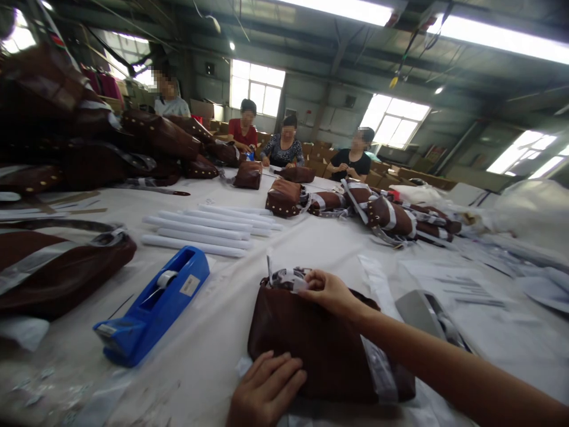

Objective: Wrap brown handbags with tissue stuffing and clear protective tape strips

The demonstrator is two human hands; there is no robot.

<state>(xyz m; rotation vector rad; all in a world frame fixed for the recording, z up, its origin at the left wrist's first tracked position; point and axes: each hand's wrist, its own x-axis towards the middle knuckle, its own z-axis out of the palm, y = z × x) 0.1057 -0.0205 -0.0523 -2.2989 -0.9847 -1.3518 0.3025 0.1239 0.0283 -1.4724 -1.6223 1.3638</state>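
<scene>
A brown leather bag (311, 341) lies on the white table (320, 249) right in front of me. My left hand (267, 388) rests on its near edge, fingers curled and pressing down. My right hand (326, 290) reaches over the bag to its far end, fingers pinched on the white paper wrapping (288, 277) around the bag's hardware there. A strip of clear wrap (380, 370) crosses the bag near my right forearm.
A blue tape dispenser (155, 305) stands to the left. White paper rolls (208, 228) lie beyond it. Brown bags are heaped at the left (66, 136) and mid-table (377, 210). Several people sit working at the far end (284, 145). Loose paper strips (466, 287) lie at right.
</scene>
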